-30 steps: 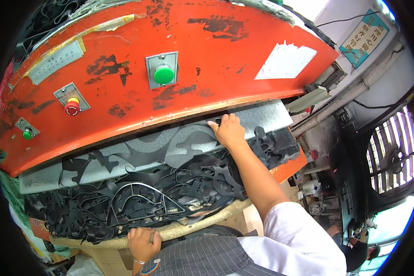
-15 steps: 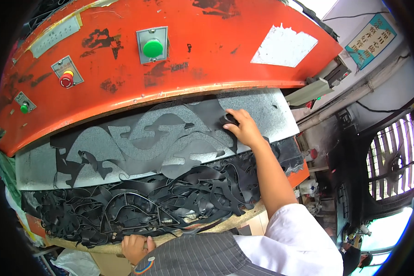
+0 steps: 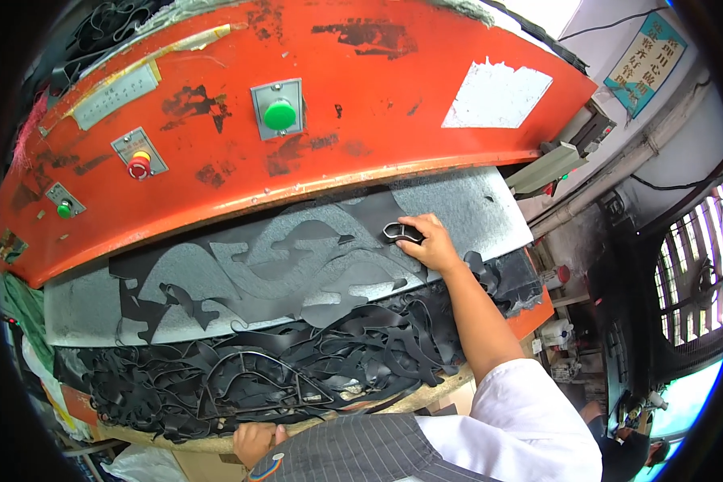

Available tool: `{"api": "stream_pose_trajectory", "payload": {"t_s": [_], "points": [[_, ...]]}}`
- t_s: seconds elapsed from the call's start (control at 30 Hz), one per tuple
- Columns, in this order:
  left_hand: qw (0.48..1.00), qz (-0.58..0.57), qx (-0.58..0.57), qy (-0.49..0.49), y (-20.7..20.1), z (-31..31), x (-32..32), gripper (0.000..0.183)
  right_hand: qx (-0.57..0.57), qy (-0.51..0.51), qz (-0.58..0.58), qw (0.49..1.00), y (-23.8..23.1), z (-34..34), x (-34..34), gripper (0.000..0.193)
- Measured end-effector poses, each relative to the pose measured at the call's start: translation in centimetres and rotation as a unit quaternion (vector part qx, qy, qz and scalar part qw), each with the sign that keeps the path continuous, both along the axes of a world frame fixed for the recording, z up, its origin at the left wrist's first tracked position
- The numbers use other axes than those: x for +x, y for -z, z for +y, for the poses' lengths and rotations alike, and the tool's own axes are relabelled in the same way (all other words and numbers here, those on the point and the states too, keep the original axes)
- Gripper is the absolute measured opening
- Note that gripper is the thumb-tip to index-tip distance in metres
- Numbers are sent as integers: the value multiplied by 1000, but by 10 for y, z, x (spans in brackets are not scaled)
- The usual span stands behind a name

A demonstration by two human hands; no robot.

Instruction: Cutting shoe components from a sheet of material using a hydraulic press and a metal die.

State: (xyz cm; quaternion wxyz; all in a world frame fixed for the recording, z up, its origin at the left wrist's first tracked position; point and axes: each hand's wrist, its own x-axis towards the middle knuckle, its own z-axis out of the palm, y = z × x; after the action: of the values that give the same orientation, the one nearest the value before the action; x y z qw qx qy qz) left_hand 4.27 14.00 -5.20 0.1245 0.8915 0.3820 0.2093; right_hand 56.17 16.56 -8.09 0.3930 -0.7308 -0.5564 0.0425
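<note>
My right hand pinches a small dark cutting die with a bright metal rim. It holds the die over the right part of a thin black sheet, which has large curved shapes cut out of it. I cannot tell whether the die touches the sheet. Under the sheet is a grey metal plate, showing through the cut-outs. My left hand is low in the view, its fingers curled over the pale front edge board below the scrap.
Black offcuts fill the trough before the plate, with a larger curved metal die frame on top. An orange press beam spans above, bearing a green button and a red button. A fan stands far right.
My right hand has tilted the die, so its metal rim shows more plainly. The whole view has shifted a little, and the sheet and plate sit lower. My left hand stays at the front edge.
</note>
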Motion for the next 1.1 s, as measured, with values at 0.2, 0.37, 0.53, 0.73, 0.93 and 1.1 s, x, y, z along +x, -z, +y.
{"api": "stream_pose_trajectory", "payload": {"t_s": [0.2,0.37,0.53,0.73,0.93,1.1], "points": [[978,-176,72,-86,-52,93,-21,8,36,47,-118,991,-31,-8,-26,55],[926,-294,7,-236,-41,263,-62,31,176,20,5,984,-73,39,-134,43],[843,-404,245,-258,-110,349,-52,39,254,6,136,958,-153,105,-184,25],[918,-354,97,-151,-105,321,-88,36,213,-10,99,972,-133,59,-214,20],[992,-45,14,121,-42,89,-38,26,10,-74,127,989,-65,-44,-249,22],[987,-70,-84,115,-17,-21,-2,15,-11,16,123,992,-55,-75,-214,22]]}}
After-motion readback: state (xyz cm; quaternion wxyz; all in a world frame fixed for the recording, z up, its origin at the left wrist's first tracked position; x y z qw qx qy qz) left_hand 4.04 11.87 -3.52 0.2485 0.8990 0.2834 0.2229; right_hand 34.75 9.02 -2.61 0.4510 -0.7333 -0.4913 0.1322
